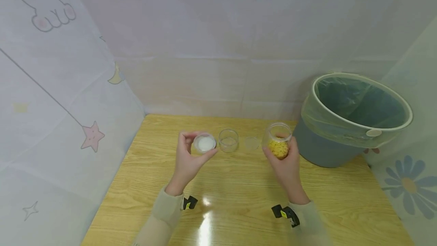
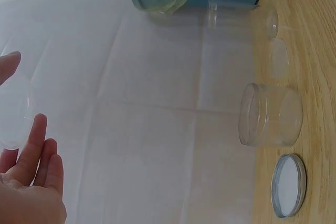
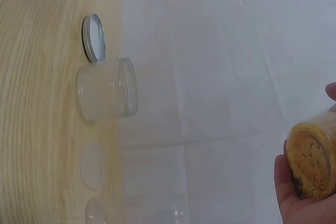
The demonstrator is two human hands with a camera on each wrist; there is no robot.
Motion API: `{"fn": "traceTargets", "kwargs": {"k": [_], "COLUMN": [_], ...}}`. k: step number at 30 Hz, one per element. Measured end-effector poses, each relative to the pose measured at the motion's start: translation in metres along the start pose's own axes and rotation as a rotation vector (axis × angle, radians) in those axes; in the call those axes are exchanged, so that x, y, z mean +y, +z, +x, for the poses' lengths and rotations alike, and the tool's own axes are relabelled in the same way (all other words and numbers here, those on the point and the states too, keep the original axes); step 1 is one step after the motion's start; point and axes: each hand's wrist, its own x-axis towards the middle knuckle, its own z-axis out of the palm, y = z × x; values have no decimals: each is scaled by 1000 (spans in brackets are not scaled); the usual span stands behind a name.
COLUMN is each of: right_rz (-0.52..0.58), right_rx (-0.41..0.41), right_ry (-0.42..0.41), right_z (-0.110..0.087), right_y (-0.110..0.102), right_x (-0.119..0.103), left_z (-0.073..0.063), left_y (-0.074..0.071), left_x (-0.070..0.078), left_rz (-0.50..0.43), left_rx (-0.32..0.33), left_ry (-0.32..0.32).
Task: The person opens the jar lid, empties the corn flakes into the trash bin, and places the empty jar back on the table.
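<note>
My left hand (image 1: 186,160) pinches a thin clear plastic disc (image 2: 18,111) by its edge, between thumb and fingers. Below it on the table lies a silver-rimmed lid with a white inside (image 2: 289,186), which shows through the disc in the head view. My right hand (image 1: 286,164) grips a clear jar of yellow flakes (image 1: 279,148) around its side; the right wrist view shows the jar's base (image 3: 312,161). Between the hands stand an open clear jar (image 1: 228,141) and a second clear disc (image 1: 252,143), lying flat.
Another clear jar (image 2: 231,17) stands beyond the flat disc, mostly overlapped by the held jar in the head view. A blue-grey bin (image 1: 319,141) with a bag liner stands at the right. Printed cloth (image 1: 218,41) hangs behind the wooden table (image 1: 235,193).
</note>
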Motion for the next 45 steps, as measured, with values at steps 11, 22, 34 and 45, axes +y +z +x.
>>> {"fn": "traceTargets", "kwargs": {"k": [11,22,34,45], "right_rz": [-39,21,-114,-494], "right_rx": [157,396,481,447], "right_ry": [-53,-231,-172,12], "right_z": [22,37,47,50], "right_y": [-51,-92,-145,-185], "right_x": [14,-3,-9,-22], "left_z": [-12,-20,-25,-29], "left_y": [-16,-22,-24,-24], "left_x": [-6,-10,-15,-18], "left_rz": [-14,-1,-12,0], "left_rx": [-1,13,4,-1], "left_ry": [-3,-28,-70,-72]}}
